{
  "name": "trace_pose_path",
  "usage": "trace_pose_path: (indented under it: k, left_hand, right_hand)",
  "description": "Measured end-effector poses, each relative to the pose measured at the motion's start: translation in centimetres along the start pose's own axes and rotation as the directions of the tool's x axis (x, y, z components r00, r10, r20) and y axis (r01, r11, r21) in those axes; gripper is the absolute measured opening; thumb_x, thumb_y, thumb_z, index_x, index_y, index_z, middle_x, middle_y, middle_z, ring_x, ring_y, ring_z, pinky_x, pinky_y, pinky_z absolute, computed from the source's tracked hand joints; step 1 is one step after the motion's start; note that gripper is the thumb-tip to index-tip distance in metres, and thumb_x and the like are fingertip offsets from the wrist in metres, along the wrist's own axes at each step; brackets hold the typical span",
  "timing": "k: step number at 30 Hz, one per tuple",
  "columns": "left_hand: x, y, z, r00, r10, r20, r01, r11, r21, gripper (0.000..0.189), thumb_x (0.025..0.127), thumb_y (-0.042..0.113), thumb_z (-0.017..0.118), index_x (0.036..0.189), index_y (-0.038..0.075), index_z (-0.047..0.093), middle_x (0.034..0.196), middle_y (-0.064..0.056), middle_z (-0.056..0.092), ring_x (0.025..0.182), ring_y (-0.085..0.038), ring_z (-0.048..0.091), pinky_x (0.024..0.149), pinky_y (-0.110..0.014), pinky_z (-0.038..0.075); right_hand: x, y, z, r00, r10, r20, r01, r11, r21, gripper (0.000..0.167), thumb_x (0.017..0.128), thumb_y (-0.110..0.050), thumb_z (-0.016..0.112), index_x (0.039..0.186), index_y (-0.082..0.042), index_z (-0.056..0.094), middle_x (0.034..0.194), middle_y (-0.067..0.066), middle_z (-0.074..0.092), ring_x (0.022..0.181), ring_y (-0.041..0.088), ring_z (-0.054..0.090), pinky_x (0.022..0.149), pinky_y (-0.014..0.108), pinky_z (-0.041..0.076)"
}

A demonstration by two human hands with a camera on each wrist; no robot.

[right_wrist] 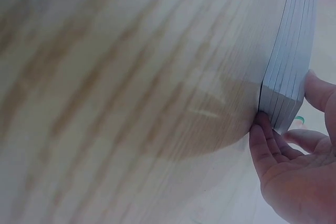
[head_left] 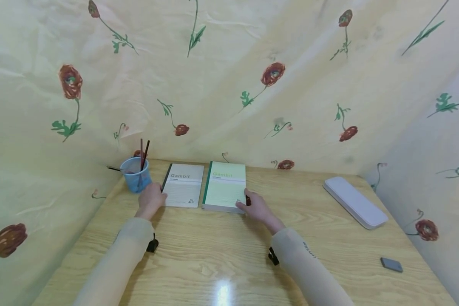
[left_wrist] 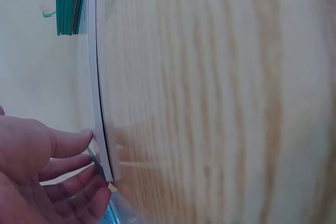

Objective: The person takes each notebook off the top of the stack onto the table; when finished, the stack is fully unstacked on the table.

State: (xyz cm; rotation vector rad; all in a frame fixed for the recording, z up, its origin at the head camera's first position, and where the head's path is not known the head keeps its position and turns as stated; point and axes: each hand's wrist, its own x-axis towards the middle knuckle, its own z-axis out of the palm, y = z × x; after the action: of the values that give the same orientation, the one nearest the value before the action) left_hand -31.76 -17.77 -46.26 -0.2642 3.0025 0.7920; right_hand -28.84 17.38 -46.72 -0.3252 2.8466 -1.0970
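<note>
A thin white notebook (head_left: 183,185) with a dark spine lies flat on the table. At its near left corner is my left hand (head_left: 151,199), the thumb over the cover and the fingers (left_wrist: 79,192) curled along the spine side. To its right lies a thicker stack of pale green notebooks (head_left: 224,186) with green spines; several layers show at its edge in the right wrist view. My right hand (head_left: 255,207) holds the near right corner of this stack, thumb on the top cover and fingers (right_wrist: 268,142) against the side, low by the tabletop.
A blue cup (head_left: 137,180) with pencils stands just beyond my left hand. A white oblong case (head_left: 355,202) lies at the right of the wooden table (head_left: 199,263). A small grey block (head_left: 392,264) is nearer the right edge. Flower-patterned cloth (head_left: 222,85) hangs behind.
</note>
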Motion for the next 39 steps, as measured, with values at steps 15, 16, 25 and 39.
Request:
trace_pose_path:
  k: [15, 16, 25, 39]
  left_hand:
    - [-0.4, 4.0, 1.4, 0.962, 0.274, 0.008, -0.257, 0.913, -0.317, 0.019, 0.099, 0.011, 0.059, 0.109, -0.005, 0.065, 0.103, -0.018, 0.066, 0.093, -0.030, 0.063, 0.084, -0.044, 0.051]
    - [-0.4, 4.4, 1.7, 0.955, 0.295, 0.024, -0.269, 0.897, -0.351, 0.019, 0.100, 0.011, 0.059, 0.109, -0.005, 0.065, 0.102, -0.018, 0.066, 0.091, -0.029, 0.064, 0.082, -0.042, 0.051]
    - [-0.2, 6.6, 5.2, 0.933, 0.320, 0.163, -0.193, 0.830, -0.523, 0.025, 0.101, 0.014, 0.060, 0.114, -0.006, 0.064, 0.102, -0.015, 0.065, 0.090, -0.023, 0.062, 0.078, -0.033, 0.053]
    - [-0.8, 7.1, 5.5, 0.937, 0.276, 0.212, -0.147, 0.866, -0.478, 0.032, 0.098, 0.023, 0.065, 0.113, -0.006, 0.065, 0.102, -0.014, 0.065, 0.093, -0.024, 0.057, 0.085, -0.037, 0.048]
  right_hand:
    - [0.0, -0.2, -0.2, 1.000, 0.015, 0.012, -0.014, 1.000, -0.006, 0.070, 0.098, -0.020, 0.065, 0.147, 0.015, 0.030, 0.141, 0.033, 0.047, 0.112, 0.032, 0.054, 0.096, 0.045, 0.046]
    - [0.0, -0.1, -0.3, 1.000, 0.020, 0.013, -0.020, 1.000, -0.006, 0.070, 0.099, -0.021, 0.065, 0.147, 0.015, 0.029, 0.143, 0.033, 0.045, 0.115, 0.033, 0.053, 0.099, 0.046, 0.045]
    - [0.3, 0.1, -0.2, 1.000, 0.001, 0.003, -0.001, 1.000, -0.019, 0.064, 0.098, -0.021, 0.066, 0.144, 0.014, 0.039, 0.127, 0.032, 0.056, 0.108, 0.033, 0.056, 0.092, 0.046, 0.048]
    - [0.2, -0.7, -0.8, 0.998, 0.069, 0.005, -0.069, 0.997, 0.044, 0.069, 0.095, -0.019, 0.070, 0.145, 0.014, 0.036, 0.124, 0.029, 0.060, 0.113, 0.038, 0.059, 0.096, 0.048, 0.048]
